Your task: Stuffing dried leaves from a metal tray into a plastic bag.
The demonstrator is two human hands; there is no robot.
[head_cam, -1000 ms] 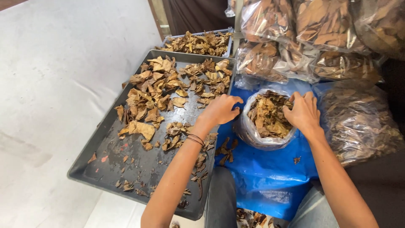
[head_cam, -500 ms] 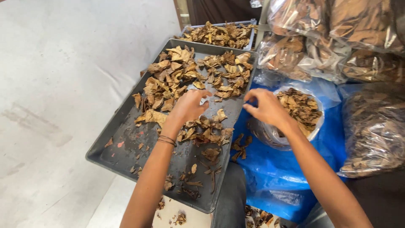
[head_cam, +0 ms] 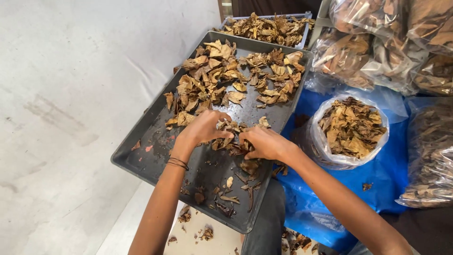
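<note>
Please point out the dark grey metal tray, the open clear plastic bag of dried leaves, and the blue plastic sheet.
dark grey metal tray (head_cam: 141, 141), head view, bare left floor.
open clear plastic bag (head_cam: 325, 158), head view, lower wall.
blue plastic sheet (head_cam: 377, 186), head view, bare middle.

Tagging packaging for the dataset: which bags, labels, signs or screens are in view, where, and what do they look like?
Open clear bag: right of the grey tray, on the blue sheet; round, rim rolled down, full of dry brown leaves.
Stacked clear bags: top right; bulging, closed as far as visible, brown leaves inside.
Clear bag: right edge; darker leaves inside.
Labels, signs, screens: none visible.
</note>
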